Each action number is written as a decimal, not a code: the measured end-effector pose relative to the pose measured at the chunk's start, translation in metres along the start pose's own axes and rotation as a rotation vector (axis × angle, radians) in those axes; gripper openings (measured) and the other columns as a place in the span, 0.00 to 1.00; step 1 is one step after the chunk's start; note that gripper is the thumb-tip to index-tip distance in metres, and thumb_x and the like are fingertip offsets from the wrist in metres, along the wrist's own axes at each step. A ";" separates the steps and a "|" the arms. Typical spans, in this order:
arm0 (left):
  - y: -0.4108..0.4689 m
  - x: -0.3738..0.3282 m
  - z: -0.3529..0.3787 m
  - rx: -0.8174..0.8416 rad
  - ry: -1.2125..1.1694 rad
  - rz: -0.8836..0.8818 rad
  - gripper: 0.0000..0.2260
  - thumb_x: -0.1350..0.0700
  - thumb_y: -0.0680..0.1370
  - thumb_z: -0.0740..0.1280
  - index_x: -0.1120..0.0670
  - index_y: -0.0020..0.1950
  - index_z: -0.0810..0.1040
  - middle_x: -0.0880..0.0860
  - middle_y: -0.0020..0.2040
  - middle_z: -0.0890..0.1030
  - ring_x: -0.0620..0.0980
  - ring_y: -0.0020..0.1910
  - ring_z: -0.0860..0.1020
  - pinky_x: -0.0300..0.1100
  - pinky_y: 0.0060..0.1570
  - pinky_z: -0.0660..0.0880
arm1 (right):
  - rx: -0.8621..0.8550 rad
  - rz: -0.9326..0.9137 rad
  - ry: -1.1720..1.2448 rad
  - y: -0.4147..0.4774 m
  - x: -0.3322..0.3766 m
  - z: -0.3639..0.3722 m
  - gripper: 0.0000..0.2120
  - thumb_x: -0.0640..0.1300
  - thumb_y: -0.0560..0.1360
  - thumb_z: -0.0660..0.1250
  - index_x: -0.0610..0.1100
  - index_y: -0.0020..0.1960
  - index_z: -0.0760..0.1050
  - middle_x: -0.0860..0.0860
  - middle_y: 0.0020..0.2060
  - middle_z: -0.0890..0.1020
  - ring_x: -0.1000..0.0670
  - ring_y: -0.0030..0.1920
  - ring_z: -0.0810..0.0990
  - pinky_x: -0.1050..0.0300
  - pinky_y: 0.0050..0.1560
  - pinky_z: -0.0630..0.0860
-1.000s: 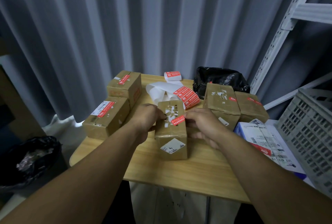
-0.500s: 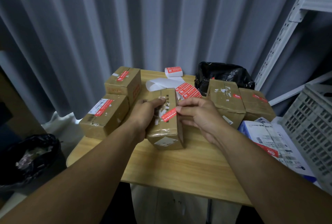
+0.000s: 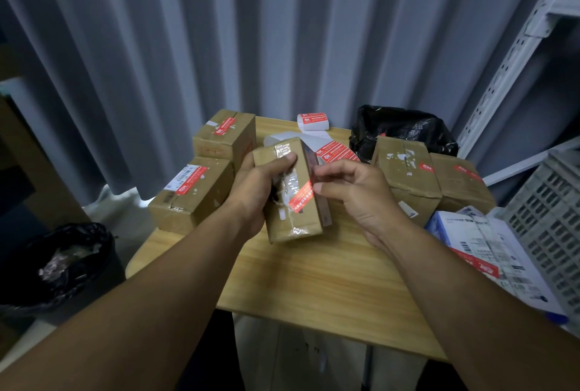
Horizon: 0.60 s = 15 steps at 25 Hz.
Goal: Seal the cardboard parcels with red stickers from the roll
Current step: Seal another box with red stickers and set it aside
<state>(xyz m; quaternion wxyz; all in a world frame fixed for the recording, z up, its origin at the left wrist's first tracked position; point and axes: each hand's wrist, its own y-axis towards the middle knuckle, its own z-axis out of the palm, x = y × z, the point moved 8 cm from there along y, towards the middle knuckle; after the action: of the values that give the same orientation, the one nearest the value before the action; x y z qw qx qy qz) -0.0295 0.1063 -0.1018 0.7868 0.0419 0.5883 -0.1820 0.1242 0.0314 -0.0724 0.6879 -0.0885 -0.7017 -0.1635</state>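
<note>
Grey pleated curtains hung behind a small wooden table (image 3: 314, 280), on which sealed parcels sat in two pairs, one at the left (image 3: 191, 193) and one at the right (image 3: 405, 174), with a black bag (image 3: 401, 127) at the back. The sticker roll (image 3: 314, 120) stood at the far edge, and a loose strip of red stickers (image 3: 335, 152) lay just behind the work. The parcel in hand (image 3: 292, 221) was raised off the table and tilted, its long axis running from the far side down toward the person. The left hand (image 3: 255, 189) gripped it from the left side, with the thumb curled over its upper face. A red sticker (image 3: 303, 199) lay slantwise on that face, its right end reaching the parcel's right edge. The right hand (image 3: 361, 196) was the nearer one to that end: its curled fingers met the sticker there, though whether they pinched it or only pressed it could not be told. The move to come probably turned on this edge, because the sticker's end faced the right hand while the left steadied the parcel, so smoothing it over onto the side face would fall to the right hand.
</note>
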 end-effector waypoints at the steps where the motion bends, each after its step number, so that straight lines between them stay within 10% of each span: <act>1: -0.001 -0.001 -0.001 -0.031 0.009 0.004 0.24 0.54 0.72 0.78 0.53 0.65 0.75 0.55 0.56 0.85 0.55 0.52 0.85 0.55 0.53 0.82 | 0.010 0.005 -0.001 0.000 0.000 0.001 0.12 0.28 0.68 0.75 0.39 0.48 0.82 0.44 0.47 0.86 0.49 0.49 0.84 0.55 0.57 0.80; 7: -0.001 -0.008 -0.002 -0.166 0.118 0.061 0.24 0.50 0.74 0.77 0.50 0.65 0.70 0.50 0.50 0.84 0.45 0.41 0.83 0.40 0.35 0.77 | 0.072 -0.231 -0.456 -0.006 0.012 0.005 0.18 0.36 0.67 0.79 0.50 0.52 0.79 0.54 0.51 0.82 0.54 0.54 0.81 0.48 0.57 0.81; 15: 0.008 -0.011 0.002 -0.234 0.274 0.069 0.32 0.41 0.67 0.79 0.49 0.64 0.69 0.51 0.57 0.81 0.52 0.51 0.83 0.53 0.51 0.82 | 0.160 -0.792 -1.130 -0.027 0.041 0.018 0.09 0.44 0.72 0.72 0.40 0.49 0.81 0.44 0.56 0.82 0.40 0.48 0.83 0.48 0.45 0.81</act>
<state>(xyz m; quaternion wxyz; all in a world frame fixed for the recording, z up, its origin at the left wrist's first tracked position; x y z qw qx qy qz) -0.0277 0.1164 -0.0917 0.7046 -0.0053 0.7053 -0.0780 0.0965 0.0084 -0.0347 0.1103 0.1537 -0.9415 -0.2787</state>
